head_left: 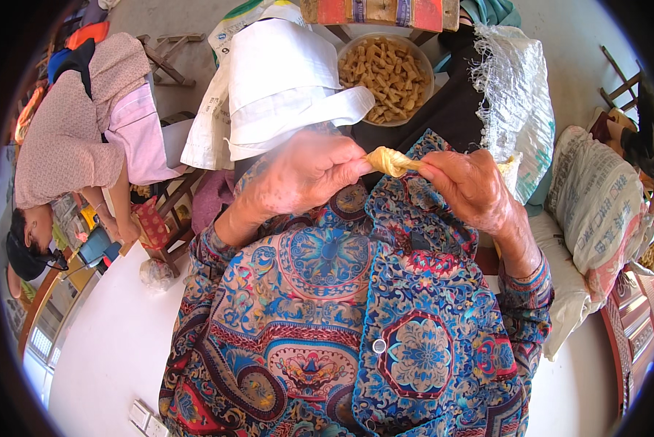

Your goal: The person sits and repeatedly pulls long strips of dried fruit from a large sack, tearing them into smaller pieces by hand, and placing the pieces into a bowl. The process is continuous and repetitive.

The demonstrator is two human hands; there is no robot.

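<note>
Between my two hands is a twisted yellow strip [389, 161], wound thick on its left part and thin toward the right; I cannot make out what it is made of. My left hand [309, 173] pinches its left end between thumb and forefinger, and that hand looks slightly blurred. The thin right end is pinched by my right hand [471, 188]. Beyond them, a round basin [432, 81] holds many short tan twisted pieces [387, 73]. A folded white cloth [280, 84] lies over my left leg, close to my left hand.
A worn red wooden stool or bench [422, 14] stands behind the basin. A frayed white woven sack [516, 102] lies over my right leg, with a stuffed printed sack [596, 204] farther right. At left another person [72, 146] sits bent over, hands low.
</note>
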